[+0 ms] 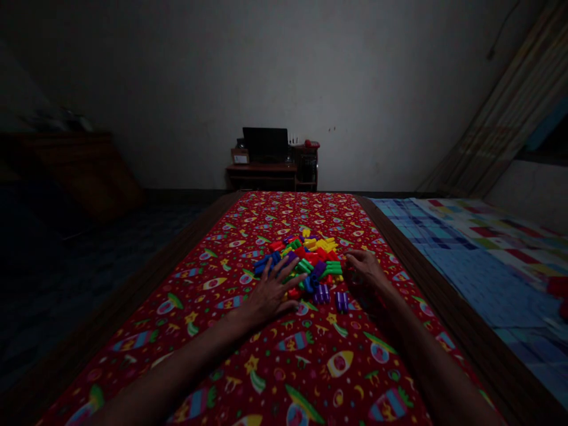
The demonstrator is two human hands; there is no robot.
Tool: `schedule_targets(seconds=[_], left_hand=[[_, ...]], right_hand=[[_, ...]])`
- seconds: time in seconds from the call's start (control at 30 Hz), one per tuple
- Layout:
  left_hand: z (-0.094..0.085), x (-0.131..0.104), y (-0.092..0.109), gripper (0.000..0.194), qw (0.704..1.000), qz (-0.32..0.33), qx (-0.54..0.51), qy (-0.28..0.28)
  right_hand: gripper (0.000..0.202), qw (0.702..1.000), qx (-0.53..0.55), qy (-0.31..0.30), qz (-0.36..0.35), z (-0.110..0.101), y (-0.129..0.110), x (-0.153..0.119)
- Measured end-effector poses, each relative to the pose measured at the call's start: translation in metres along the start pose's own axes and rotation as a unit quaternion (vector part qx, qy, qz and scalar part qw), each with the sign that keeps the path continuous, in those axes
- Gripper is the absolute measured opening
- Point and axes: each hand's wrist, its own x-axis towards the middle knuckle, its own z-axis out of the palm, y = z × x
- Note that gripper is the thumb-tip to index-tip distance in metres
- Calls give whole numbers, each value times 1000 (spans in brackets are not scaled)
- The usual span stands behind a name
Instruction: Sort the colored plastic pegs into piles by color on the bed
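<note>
A loose pile of plastic pieces in several colours lies on a red patterned cloth [293, 341]. My left hand [273, 291] is at the pile's near left side, fingers spread over blue, purple and green pieces. Beside the pile's right edge is my right hand [364, 266], its fingers curled together; what they hold, if anything, is too small to tell. Green pieces [332, 268] are close to its fingertips. Two purple pieces [322, 294] [341, 302] lie at the near edge, between the hands. Yellow pieces [326, 244] sit at the far side.
A small desk [261, 168] with a dark monitor [265, 142] stands against the far wall. Blue and checked bedding [461, 266] spreads out on the right. On the left is a wooden cabinet [84, 171]. A curtain [497, 118] hangs at the right.
</note>
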Motion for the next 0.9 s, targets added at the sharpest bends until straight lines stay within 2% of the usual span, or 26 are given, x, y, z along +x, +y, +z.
schedule_targets(seconds=[0.1, 0.2, 0.37, 0.43, 0.53, 0.6, 0.7, 0.77, 0.9], left_hand=[[7, 33, -17, 55, 997, -73, -11, 21], [9, 46, -36, 50, 984, -161, -46, 60], [8, 28, -73, 56, 939, -280, -104, 169], [12, 16, -85, 58, 914, -332, -147, 179], [21, 5, -97, 60, 880, -400, -206, 154], [25, 3, -100, 61, 877, -404, -225, 133], [27, 5, -103, 57, 890, -368, -237, 127], [29, 5, -106, 56, 892, -357, -242, 135], [34, 4, -116, 61, 888, -357, -250, 142]], right_hand=[[33, 1000, 1, 1, -6, 1, 13, -3], [33, 1000, 12, 14, -8, -2, 21, -2], [40, 998, 40, 29, 41, -4, 23, 20], [41, 1000, 3, 27, 10, -1, 20, 38], [41, 993, -76, -1, -88, 6, 16, 69], [38, 984, -107, -45, -132, 12, 15, 84], [28, 980, -92, -109, -140, 18, 21, 94], [22, 987, -47, -106, -113, 18, 29, 96], [24, 996, 51, -53, -43, 6, 47, 101]])
